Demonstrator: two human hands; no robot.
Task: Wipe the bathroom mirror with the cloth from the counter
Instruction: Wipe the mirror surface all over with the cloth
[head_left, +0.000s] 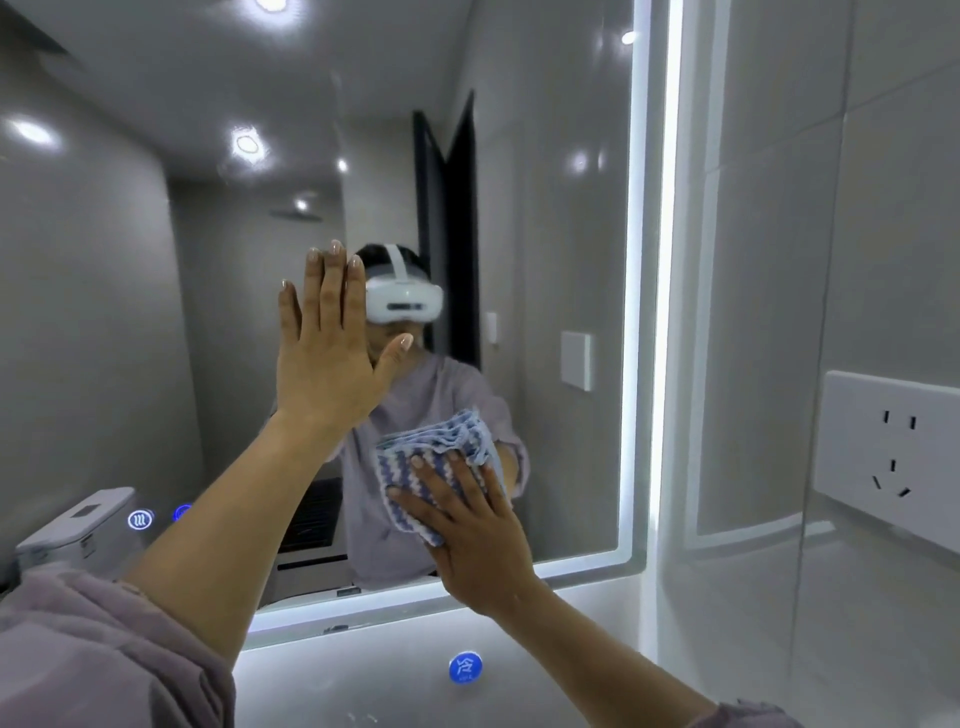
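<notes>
The bathroom mirror (561, 234) fills most of the view, with a lit white strip along its right and bottom edges. My left hand (327, 358) lies flat on the glass, fingers straight and pointing up, holding nothing. Lower and to the right, my right hand (467, 535) presses a folded cloth (415, 467) with blue and white zigzag stripes against the glass near the bottom edge. The cloth's upper edge meets its own reflection. A person with a white headset shows in the reflection.
A white wall socket (893, 457) sits on the tiled wall right of the mirror. A round blue sticker (465, 667) is on the wall below the mirror. Two lit touch icons (140, 519) glow on the lower left of the glass.
</notes>
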